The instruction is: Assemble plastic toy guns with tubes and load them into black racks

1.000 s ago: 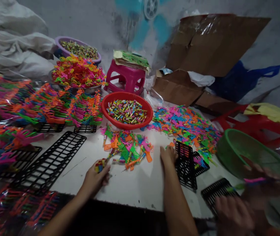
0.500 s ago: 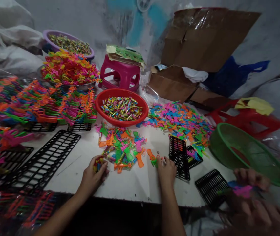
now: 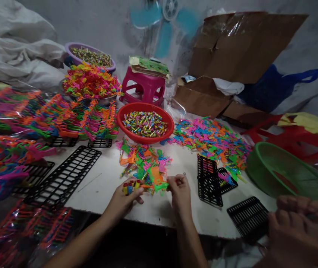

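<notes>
My left hand (image 3: 125, 199) is closed round several small tubes (image 3: 131, 187) in yellow, red and blue, their ends showing above the fingers. My right hand (image 3: 180, 190) pinches the edge of a small green plastic piece (image 3: 162, 186) with thumb and forefinger; its exact kind is unclear. Just beyond both hands lies a loose pile of plastic pieces (image 3: 139, 163) in orange, green and pink, with tubes mixed in. Behind that pile stands a red basin (image 3: 121, 128) full of the same sort of tubes.
Black plastic racks (image 3: 209, 182) lie to the right, and a long black rack (image 3: 66, 175) to the left near filled racks (image 3: 63, 119). A larger heap of plastic pieces (image 3: 211, 137) lies behind. A green basin (image 3: 262, 167) and another person's hand (image 3: 293, 227) are at the right.
My right hand has moved from beside an orange-and-green piece to the pile, nearer my left hand. The left hand keeps its tubes. The view has shifted slightly left.
</notes>
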`<state>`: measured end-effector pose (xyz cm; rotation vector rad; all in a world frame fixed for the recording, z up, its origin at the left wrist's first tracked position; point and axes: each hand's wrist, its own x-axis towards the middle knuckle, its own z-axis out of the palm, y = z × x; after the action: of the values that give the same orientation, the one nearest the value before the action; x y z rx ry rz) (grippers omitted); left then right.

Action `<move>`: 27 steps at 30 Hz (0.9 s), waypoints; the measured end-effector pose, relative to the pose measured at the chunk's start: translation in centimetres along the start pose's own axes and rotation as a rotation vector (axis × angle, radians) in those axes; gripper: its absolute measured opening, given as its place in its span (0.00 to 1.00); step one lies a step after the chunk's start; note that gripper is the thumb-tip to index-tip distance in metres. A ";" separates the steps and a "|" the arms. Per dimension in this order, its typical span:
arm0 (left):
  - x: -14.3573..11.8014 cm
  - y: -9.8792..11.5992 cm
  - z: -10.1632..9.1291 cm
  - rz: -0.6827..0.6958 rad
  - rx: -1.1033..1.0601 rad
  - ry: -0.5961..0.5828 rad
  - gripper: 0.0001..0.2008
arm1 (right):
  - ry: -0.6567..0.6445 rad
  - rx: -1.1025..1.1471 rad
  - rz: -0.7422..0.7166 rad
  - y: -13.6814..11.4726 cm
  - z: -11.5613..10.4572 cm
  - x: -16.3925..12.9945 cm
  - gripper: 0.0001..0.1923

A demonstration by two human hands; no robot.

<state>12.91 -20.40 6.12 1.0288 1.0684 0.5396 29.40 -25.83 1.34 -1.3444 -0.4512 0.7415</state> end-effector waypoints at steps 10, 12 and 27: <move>-1.0 0.9 -1.7 -0.225 -0.197 -0.291 0.17 | -0.817 -0.264 -0.303 -3.9 1.3 -2.2 0.25; -1.0 0.8 -1.6 -0.230 -0.138 -0.308 0.16 | -0.764 -0.256 -0.317 -3.9 2.1 -2.3 0.11; 0.0 -1.0 -1.1 0.125 0.009 -0.086 0.17 | -0.308 -0.013 0.043 -1.0 5.9 -3.7 0.16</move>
<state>11.81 -20.40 5.14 1.1221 0.9360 0.5864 23.06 -24.35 3.86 -1.2591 -0.6736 0.9889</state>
